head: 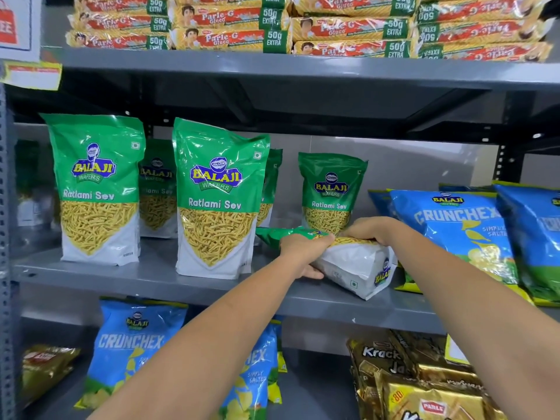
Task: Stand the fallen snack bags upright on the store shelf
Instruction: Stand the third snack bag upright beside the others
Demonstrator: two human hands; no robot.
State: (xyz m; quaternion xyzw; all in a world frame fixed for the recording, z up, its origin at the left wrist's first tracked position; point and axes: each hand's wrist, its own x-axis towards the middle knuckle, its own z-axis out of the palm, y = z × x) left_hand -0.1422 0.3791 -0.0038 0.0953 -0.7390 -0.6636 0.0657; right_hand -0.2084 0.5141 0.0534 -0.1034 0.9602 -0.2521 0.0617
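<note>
A green and white Ratlami Sev bag (357, 268) lies on its side on the grey middle shelf (157, 280), its base toward me. My left hand (303, 253) grips its left side, thumb underneath. My right hand (368, 230) presses on its top right. Three more Ratlami Sev bags stand upright: one at the far left (97, 189), one in the middle (216, 198), and a smaller-looking one (330, 189) right behind the fallen bag. Other green bags stand partly hidden behind the front ones.
Blue Crunchex chip bags (454, 234) lean at the right of the same shelf, close to the fallen bag. Parle-G biscuit packs (230, 22) are stacked on the shelf above. Below are more Crunchex bags (133, 347) and gold Krack Jack packs (409, 380).
</note>
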